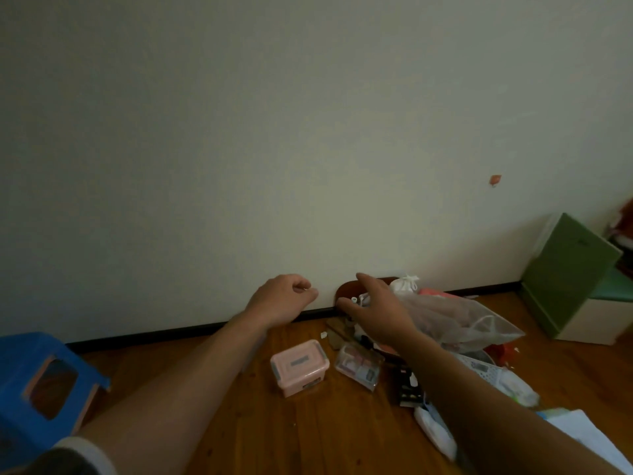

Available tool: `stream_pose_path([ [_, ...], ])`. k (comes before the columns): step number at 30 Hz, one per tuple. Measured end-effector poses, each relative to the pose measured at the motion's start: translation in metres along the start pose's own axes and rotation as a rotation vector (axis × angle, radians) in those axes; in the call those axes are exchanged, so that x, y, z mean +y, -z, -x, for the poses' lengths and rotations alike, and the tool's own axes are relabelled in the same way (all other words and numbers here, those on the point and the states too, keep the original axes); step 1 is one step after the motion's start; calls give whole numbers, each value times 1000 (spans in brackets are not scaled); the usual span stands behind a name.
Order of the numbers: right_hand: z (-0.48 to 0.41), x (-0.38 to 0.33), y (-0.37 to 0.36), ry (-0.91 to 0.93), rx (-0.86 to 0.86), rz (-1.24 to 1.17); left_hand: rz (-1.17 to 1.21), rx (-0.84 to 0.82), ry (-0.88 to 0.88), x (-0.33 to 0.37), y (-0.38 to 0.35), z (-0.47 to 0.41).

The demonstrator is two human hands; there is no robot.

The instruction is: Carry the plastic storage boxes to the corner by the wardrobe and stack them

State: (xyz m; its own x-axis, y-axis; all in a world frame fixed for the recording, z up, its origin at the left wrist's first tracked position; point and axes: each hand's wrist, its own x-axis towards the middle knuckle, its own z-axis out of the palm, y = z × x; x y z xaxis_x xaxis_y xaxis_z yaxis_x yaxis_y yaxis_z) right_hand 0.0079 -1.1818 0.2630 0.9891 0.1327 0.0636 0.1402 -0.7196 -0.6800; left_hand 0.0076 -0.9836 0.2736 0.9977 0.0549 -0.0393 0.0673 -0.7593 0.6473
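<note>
A small pink plastic storage box (299, 366) with a lid and handle stands on the wooden floor near the wall. To its right a clear plastic box (358, 365) with small items inside lies tilted. My left hand (282, 298) hovers above and behind the pink box, fingers curled shut with nothing in them. My right hand (375, 308) reaches out over the clutter with fingers spread, holding nothing. Both hands are apart from the boxes.
A blue plastic stool (44, 382) stands at the left. A mesh bag (455, 320), a white perforated basket (483, 366), packets and papers litter the floor on the right. A green and white box (572, 279) sits by the wall at far right.
</note>
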Motion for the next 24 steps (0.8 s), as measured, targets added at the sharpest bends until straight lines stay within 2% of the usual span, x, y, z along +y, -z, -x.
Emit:
stream_pose_path([
  [8,-68,29,6,-34,-11,4,-18,-44,-21,11,-20,-79],
  [24,-240,172,75,-112,-74,-37,-31,-130,51,94,-124,-264],
])
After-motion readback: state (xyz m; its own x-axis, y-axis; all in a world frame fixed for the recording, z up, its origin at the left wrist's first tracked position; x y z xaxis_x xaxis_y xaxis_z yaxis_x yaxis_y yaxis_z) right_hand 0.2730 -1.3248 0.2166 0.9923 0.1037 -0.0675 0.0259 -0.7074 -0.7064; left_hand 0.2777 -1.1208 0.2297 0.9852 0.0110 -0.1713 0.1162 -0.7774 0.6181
